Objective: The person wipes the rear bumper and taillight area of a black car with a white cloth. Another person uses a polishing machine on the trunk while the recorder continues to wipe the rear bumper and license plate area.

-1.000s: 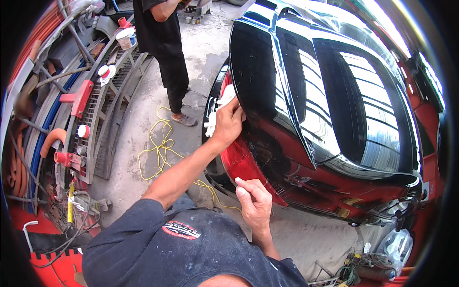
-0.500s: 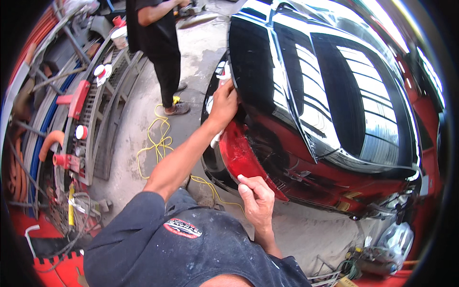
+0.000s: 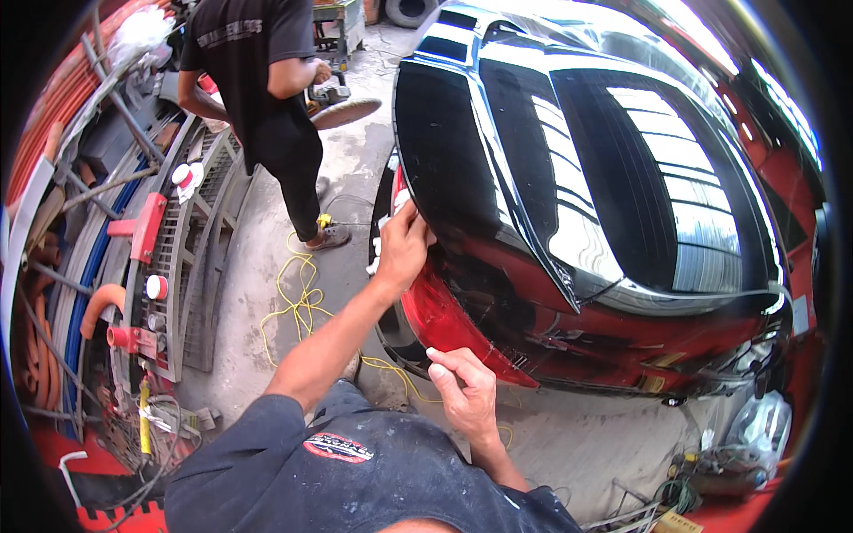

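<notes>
The rear of a glossy red and black car [image 3: 498, 186] fills the middle and right of the view. My left hand [image 3: 404, 249] reaches to the edge below its black lid. Its fingers are bent together against the bodywork, beside small white patches [image 3: 380, 233]; whether they are material in the hand or on the car is unclear. A shiny red curved section [image 3: 449, 320] lies below that hand. My right hand [image 3: 466, 391] is close to the section's near edge, fingers curled and thumb pressed toward the forefinger. Something whitish shows at its fingertip, too small to name.
A co-worker [image 3: 258, 98] stands at the far left with a tool bearing a round disc [image 3: 346, 113]. A yellow cord [image 3: 298, 306] loops over the floor. Racks of pipes and metal parts [image 3: 178, 258] line the left; a clear plastic bag [image 3: 762, 426] sits at lower right.
My left hand has slid nearer to me along the car's edge. My right hand keeps its bent pose near the red section. The view has shifted, showing more of the co-worker.
</notes>
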### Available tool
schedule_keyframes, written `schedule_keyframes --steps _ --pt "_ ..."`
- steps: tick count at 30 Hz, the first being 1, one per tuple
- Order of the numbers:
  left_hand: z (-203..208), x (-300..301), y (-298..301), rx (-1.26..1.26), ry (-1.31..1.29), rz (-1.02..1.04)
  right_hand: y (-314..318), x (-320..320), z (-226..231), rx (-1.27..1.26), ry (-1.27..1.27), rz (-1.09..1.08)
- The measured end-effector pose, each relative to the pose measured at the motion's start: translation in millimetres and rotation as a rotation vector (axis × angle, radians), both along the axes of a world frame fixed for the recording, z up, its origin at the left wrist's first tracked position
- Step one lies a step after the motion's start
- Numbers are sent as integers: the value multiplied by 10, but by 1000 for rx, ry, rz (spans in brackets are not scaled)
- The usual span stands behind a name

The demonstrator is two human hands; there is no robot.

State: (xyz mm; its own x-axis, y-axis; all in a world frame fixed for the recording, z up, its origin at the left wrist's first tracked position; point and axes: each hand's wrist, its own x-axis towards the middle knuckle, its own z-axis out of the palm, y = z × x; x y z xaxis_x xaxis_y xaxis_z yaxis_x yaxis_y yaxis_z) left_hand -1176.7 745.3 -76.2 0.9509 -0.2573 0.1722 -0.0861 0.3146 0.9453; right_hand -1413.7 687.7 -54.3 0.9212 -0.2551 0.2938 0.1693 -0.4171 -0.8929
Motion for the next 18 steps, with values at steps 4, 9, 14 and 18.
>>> schedule_keyframes --steps 4,9,14,18 --pt "1 570 68 -21 -193 12 33 18 14 31 2 -13" --pt "-31 -107 -50 129 -57 56 3 4 -11 13 44 -37" --pt "43 263 97 168 -167 83 18 41 4 22 36 -15" --pt "49 -95 2 176 -163 122 45 22 -51 -9 0 3"
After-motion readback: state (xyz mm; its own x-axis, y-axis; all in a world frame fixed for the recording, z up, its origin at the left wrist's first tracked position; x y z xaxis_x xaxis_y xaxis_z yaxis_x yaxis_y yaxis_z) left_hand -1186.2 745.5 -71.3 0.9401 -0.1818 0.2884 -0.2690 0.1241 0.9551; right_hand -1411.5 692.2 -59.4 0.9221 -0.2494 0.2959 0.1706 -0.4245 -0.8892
